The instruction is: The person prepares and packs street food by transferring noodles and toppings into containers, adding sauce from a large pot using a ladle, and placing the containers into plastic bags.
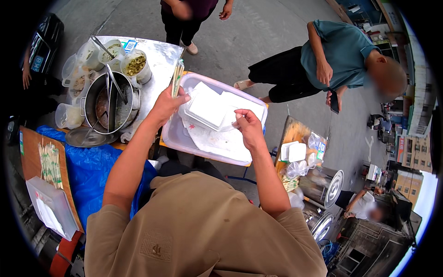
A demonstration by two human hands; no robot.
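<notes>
A white foam takeaway box (208,109) with its lid closed sits over a shallow translucent plastic tub (173,136), between my hands. Thin white plastic, apparently a bag (228,123), shows around the box's lower and right edges. My left hand (169,103) is closed round a bundle of paper-wrapped chopsticks (177,77) pointing away from me; its thumb reaches toward the box's left side. With thumb and fingers pinched together, my right hand (249,130) grips the plastic by the box's right corner. More white sheets or bags (224,150) lie in the tub beneath.
Left of the tub stands a metal table (159,53) with a divided steel pot (94,90), ladles and several plastic food containers (137,69). A person in a teal shirt (334,53) holds a phone (334,101) at the right. Foam boxes (296,152) and plastic cups rest on a wooden board (291,131).
</notes>
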